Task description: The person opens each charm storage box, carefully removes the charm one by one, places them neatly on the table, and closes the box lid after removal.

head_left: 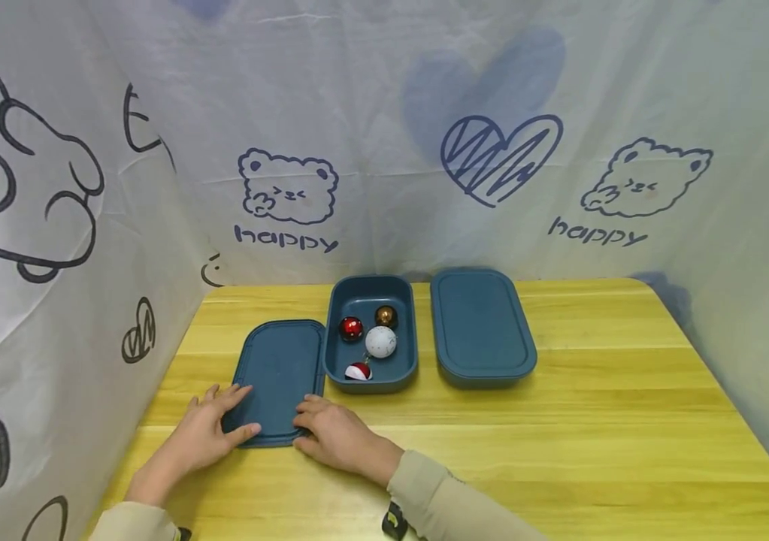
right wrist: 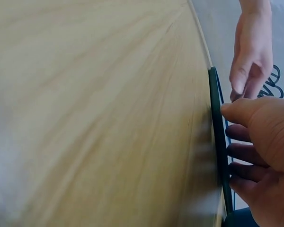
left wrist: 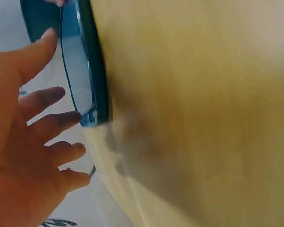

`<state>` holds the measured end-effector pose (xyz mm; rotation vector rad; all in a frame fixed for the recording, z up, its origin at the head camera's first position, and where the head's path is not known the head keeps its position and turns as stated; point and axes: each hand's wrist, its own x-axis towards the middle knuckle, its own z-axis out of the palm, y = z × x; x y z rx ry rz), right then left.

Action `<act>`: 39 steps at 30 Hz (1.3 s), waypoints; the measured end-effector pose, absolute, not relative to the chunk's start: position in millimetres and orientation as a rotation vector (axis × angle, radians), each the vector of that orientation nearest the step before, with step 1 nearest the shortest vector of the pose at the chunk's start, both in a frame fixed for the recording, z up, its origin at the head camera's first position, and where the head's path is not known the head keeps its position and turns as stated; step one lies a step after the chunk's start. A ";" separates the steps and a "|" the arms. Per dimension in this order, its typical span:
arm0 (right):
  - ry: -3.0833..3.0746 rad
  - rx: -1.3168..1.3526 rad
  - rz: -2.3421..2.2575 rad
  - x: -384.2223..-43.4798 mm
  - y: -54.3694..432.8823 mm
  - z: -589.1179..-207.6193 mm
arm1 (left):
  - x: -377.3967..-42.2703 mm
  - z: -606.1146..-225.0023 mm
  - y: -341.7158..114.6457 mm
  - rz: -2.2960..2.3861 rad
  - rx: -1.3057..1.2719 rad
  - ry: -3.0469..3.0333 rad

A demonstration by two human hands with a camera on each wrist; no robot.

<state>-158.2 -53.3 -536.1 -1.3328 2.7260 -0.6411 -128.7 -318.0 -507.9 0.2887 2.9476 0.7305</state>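
A dark blue rectangular lid (head_left: 280,372) lies flat on the table, left of a matching open box (head_left: 410,376). My left hand (head_left: 203,430) is at the lid's lower left edge, thumb and fingers spread apart; in the left wrist view its fingertips come right at the lid's rim (left wrist: 102,94). At the lower right edge is my right hand (head_left: 340,436), with its fingertips over the rim. The right wrist view shows its thumb beside the lid's edge (right wrist: 218,123) and its fingers extended along it. Inside the box sit a red ball (head_left: 351,328), a brown ball (head_left: 386,316), a white ball (head_left: 380,342) and a red-and-white ball (head_left: 358,371).
Right of the open box stands a second blue box with its lid on (head_left: 484,323). Both boxes are near the back of the yellow wooden table (head_left: 600,451). White cloth (head_left: 384,90) with drawn bears and hearts hangs behind and at both sides.
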 end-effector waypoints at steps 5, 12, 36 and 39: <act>2.789 -1.342 -0.581 -156.5 -57.6 -537.2 | -117.9 -513.5 -307.8 0.681 0.380 2.905; 2.834 -1.394 -0.468 -154.6 -63.0 -538.3 | -115.5 -521.7 -304.1 0.672 0.370 2.867; 2.919 -1.040 -0.500 -171.4 -86.2 -537.4 | -157.6 -522.5 -299.9 0.638 0.330 2.912; 2.937 -1.027 -0.467 -175.3 -90.4 -538.5 | -162.9 -520.8 -300.7 0.631 0.323 2.907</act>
